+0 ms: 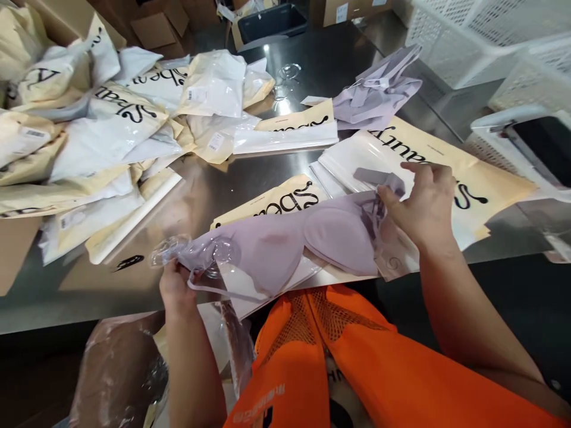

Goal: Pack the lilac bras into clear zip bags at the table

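Two padded lilac bra (303, 238) cups, seemingly unwrapped, stretch between both hands.

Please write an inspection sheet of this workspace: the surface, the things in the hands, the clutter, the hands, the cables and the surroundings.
Surface: steel table, shiny, partly covered with bags.
Things in hand: lilac bra, stretched across the near table edge, lying on a cream printed bag; a clear plastic piece at its left end.
Clutter: pile of cream and white packed bags on the left; a second lilac garment farther back.
Hands: left hand grips the bra's left end; right hand pinches its right end.
Cables: nothing seen.
Surroundings: white baskets at right, dark bin and cardboard boxes behind, orange vest on the person.
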Demonstrator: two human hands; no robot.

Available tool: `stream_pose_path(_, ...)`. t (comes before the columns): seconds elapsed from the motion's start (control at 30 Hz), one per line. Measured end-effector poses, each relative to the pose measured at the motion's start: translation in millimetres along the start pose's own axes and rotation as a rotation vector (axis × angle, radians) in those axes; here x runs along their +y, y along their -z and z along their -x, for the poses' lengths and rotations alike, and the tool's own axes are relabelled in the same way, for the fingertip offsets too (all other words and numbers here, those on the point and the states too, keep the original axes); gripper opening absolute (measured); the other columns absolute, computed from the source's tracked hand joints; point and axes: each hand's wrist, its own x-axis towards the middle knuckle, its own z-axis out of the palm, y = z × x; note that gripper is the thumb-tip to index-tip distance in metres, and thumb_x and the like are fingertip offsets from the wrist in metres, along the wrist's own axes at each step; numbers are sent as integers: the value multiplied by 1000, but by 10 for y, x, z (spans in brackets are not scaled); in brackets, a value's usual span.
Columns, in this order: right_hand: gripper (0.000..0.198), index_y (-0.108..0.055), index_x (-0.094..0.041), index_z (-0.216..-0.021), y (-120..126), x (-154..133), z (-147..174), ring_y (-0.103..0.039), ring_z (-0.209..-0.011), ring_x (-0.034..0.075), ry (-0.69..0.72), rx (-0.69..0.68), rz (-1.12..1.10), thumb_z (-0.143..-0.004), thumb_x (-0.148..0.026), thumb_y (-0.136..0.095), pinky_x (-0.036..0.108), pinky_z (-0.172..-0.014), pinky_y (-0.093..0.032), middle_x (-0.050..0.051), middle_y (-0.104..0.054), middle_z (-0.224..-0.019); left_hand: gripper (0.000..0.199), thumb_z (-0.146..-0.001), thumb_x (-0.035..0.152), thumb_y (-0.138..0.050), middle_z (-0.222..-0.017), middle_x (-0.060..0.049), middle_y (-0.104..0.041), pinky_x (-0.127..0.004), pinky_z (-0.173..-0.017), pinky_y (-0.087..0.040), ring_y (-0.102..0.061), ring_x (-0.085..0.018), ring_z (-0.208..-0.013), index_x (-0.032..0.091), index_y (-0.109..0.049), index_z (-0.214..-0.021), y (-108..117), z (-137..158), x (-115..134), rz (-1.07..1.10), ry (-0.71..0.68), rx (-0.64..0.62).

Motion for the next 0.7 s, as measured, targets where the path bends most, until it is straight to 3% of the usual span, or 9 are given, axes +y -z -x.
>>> stream_pose_path(0.07, 52, -59, -12, -130, -26, -333, 208, -52, -117, 35, 229, -38, -112, -89, -44, -59, 52, -103, -43, 20, -57, -122, 24, -98, 21, -39, -75, -1, -64, -16, -40, -39, -58, -11, -56, 18, -60, -87, -42, 44, 1, 12, 53, 42)
stream_pose_path(0.17, 43, -62, -16, -127, -218, -970, 594, -54, -116, 32, 558, -233, -290, -95, -43, -53, 48, -102, -45, 16, -62, -121, 21, -97, 21, -43, -76, -3, -66, -18, -48, -48, -63, -13, -62, 17, -63, -92, -78, 45, -45, 21, 83, 80)
stream_pose_path(0.27, 47, -58, -17, -136, -512, -1634, 981, -47, -133, 32, 875, -444, -360, -91, -31, -58, 46, -106, -42, 14, -55, -142, 23, -97, 20, -42, -78, -4, -69, -22, -58, -55, -66, -14, -67, 17, -64, -95, -73, 34, -104, 39, 100, 43)
stream_pose_path(0.37, 57, -51, -13, -145, -769, -2096, 1222, -38, -143, 35, 984, -536, -347, -89, -21, -56, 51, -109, -39, 15, -48, -151, 23, -97, 26, -45, -86, -7, -71, -27, -68, -58, -69, -16, -77, 16, -65, -97, -22, 70, -147, 50, 80, -23)
stream_pose_path(0.43, 49, -54, -11, -142, -857, -2225, 1267, -53, -131, 33, 873, -580, -431, -94, -18, -46, 50, -105, -43, 17, -59, -139, 23, -95, 32, -52, -89, -9, -71, -29, -72, -58, -69, -18, -80, 14, -65, -100, 56, 96, -164, 48, 33, -35)
stream_pose_path(0.5, 42, -61, -14, -134, -875, -2240, 1232, -66, -111, 28, 639, -613, -615, -99, -22, -37, 47, -97, -49, 15, -70, -120, 25, -91, 36, -61, -89, -8, -70, -28, -72, -57, -68, -18, -80, 13, -65, -100, 177, 118, -170, 32, -35, -12)
stream_pose_path(0.6, 36, -64, -23, -124, -829, -2190, 1098, -71, -92, 25, 192, -734, -1008, -100, -38, -41, 42, -85, -58, 9, -74, -101, 32, -77, 29, -80, -97, -4, -66, -21, -73, -53, -65, -15, -86, 17, -64, -102, 400, 191, -153, -3, -167, 78)
stream_pose_path(0.7, 36, -63, -26, -118, -738, -2190, 1010, -73, -82, 24, -147, -982, -1301, -93, -51, -54, 38, -69, -62, 6, -73, -93, 52, -67, 32, -89, -109, -4, -63, -18, -74, -50, -64, -13, -93, 22, -62, -111, 568, 342, -96, -88, -384, 126)
